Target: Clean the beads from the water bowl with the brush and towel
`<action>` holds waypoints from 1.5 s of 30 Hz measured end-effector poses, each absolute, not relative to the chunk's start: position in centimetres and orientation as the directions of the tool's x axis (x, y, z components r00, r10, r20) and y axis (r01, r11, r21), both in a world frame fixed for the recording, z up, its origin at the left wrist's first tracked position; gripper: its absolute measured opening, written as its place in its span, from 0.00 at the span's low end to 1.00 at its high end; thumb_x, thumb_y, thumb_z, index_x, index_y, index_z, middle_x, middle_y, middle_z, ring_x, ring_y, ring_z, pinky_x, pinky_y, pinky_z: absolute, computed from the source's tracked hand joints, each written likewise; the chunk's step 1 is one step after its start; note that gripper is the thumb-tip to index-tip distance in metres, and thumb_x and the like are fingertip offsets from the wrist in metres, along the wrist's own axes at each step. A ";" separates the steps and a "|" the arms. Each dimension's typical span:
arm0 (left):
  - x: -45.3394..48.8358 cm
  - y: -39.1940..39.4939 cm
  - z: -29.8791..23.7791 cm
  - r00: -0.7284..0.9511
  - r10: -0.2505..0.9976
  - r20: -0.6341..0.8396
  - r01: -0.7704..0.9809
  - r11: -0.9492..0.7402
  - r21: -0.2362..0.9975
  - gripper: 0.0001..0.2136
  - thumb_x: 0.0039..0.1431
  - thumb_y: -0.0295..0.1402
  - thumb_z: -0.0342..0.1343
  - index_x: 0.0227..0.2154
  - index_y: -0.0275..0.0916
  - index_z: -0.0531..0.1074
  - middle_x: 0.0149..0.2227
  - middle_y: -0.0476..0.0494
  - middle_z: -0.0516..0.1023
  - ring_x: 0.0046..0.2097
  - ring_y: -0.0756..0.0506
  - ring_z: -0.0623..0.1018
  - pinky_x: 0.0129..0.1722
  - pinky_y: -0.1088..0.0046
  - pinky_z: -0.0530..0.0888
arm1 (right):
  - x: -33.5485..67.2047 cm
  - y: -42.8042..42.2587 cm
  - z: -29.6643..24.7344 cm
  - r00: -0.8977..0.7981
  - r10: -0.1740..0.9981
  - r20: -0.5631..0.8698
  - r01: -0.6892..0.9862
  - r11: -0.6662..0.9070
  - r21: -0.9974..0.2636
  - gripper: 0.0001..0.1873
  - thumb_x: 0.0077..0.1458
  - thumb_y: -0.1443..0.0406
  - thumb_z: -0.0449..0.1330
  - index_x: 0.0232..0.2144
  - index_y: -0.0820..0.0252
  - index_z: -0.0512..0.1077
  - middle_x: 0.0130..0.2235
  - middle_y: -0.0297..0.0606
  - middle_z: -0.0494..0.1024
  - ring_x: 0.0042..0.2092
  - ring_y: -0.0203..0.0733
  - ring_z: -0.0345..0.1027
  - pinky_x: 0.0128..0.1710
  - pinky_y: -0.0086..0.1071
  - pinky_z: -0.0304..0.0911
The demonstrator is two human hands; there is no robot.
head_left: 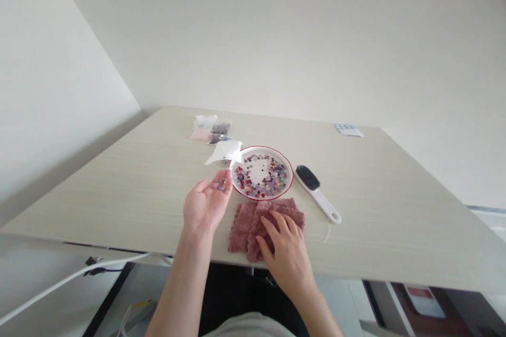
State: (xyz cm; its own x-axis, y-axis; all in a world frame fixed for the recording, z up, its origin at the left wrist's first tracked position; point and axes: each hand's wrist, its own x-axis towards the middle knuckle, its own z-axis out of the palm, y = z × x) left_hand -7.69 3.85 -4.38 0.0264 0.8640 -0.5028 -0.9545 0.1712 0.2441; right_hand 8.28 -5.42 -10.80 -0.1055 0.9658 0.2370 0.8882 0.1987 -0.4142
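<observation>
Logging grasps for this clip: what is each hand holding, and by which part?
The left hand cradles small beads on its upturned fingers; whether it grips the white packet cannot be told. The right hand lies on a pink towel, not clearly gripping.

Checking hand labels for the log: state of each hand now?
Left hand: open, palm up, small beads on fingers.
Right hand: open, resting on pink towel.
</observation>
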 end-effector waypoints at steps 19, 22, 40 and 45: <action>-5.2 10.5 -5.4 -0.221 0.899 -0.378 -0.922 -0.066 0.382 0.17 0.60 0.33 0.33 0.41 0.32 0.65 0.36 0.36 0.71 0.37 0.46 0.74 0.34 0.68 0.72 | 8.3 -5.9 -11.2 -0.105 0.970 0.219 0.903 0.185 -0.387 0.20 0.53 0.64 0.51 0.50 0.58 0.66 0.53 0.43 0.65 0.53 0.50 0.55 0.51 0.47 0.55; -4.9 11.1 -5.6 -0.215 0.907 -0.363 -0.930 -0.078 0.358 0.20 0.60 0.37 0.32 0.43 0.33 0.64 0.40 0.34 0.71 0.42 0.43 0.73 0.39 0.62 0.71 | 8.3 -5.9 -11.3 -0.111 0.972 0.207 0.903 0.186 -0.387 0.21 0.53 0.64 0.51 0.50 0.58 0.65 0.54 0.42 0.65 0.53 0.50 0.55 0.51 0.47 0.55; -4.9 11.1 -5.5 -0.172 0.907 -0.385 -0.934 -0.026 0.356 0.23 0.59 0.41 0.33 0.49 0.31 0.59 0.47 0.28 0.67 0.46 0.40 0.72 0.39 0.61 0.71 | 8.4 -5.9 -11.5 -0.113 0.971 0.212 0.902 0.189 -0.388 0.20 0.53 0.64 0.53 0.50 0.57 0.66 0.53 0.42 0.65 0.53 0.50 0.55 0.51 0.47 0.55; -5.0 10.6 -5.2 -0.177 0.914 -0.364 -0.918 -0.021 0.395 0.22 0.58 0.38 0.35 0.51 0.29 0.58 0.49 0.28 0.66 0.48 0.42 0.71 0.43 0.63 0.70 | 8.5 -5.9 -11.7 -0.113 0.964 0.241 0.900 0.202 -0.386 0.20 0.53 0.63 0.53 0.49 0.57 0.66 0.53 0.42 0.65 0.53 0.50 0.55 0.51 0.47 0.56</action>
State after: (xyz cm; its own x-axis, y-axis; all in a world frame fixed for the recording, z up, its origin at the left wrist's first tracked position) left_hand -5.03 10.59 -5.25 -0.1773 0.9145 -0.3637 -0.9183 -0.0207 0.3954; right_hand 8.53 -5.89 -11.74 -0.1134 0.9639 0.2409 0.8999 0.2024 -0.3862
